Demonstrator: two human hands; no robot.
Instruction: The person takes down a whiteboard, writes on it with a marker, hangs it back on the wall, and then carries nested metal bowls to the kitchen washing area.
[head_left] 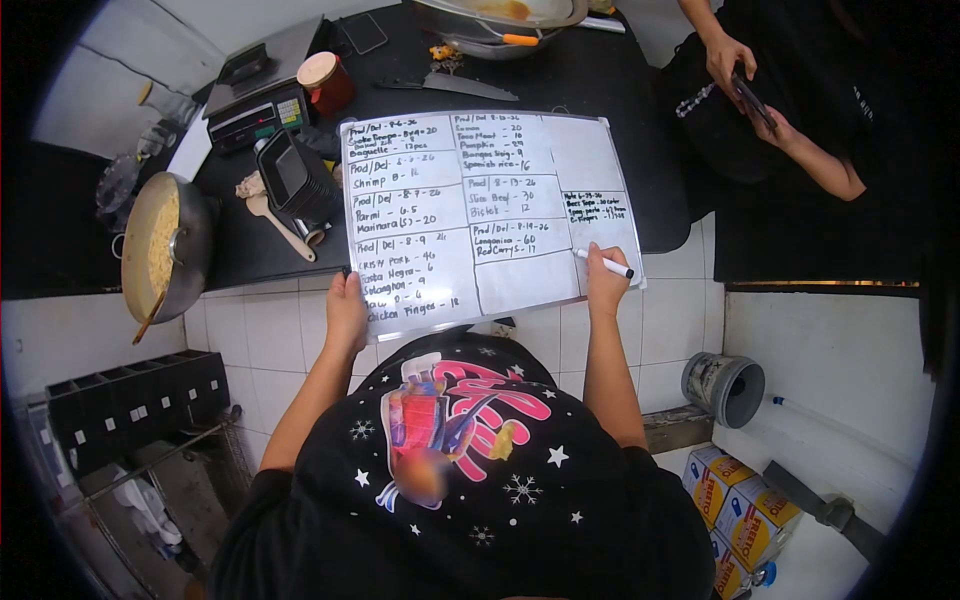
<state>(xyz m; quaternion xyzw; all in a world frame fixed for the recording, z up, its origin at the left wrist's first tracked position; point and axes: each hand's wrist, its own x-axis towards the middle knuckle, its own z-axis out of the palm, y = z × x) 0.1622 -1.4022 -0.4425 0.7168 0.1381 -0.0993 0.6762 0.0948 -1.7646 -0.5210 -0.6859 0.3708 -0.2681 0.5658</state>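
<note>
A whiteboard [520, 290] covered in black handwriting and ruled lines leans tilted against the front of the dark table. My left hand [346, 312] grips its lower left edge, with the fingers partly behind the board. At the lower right of the board, my right hand [606, 283] is closed around a white marker [619, 268] with a black end. The marker's other end points left, near the lines beside the bottom middle entries. Whether it touches the board I cannot tell.
On the dark table [420, 50] are a knife [470, 87], a scale [258, 120], a red container [326, 82], black trays [293, 175], a wooden spoon [280, 226] and a wok [168, 250]. A person [765, 110] at the upper right holds a phone [753, 103].
</note>
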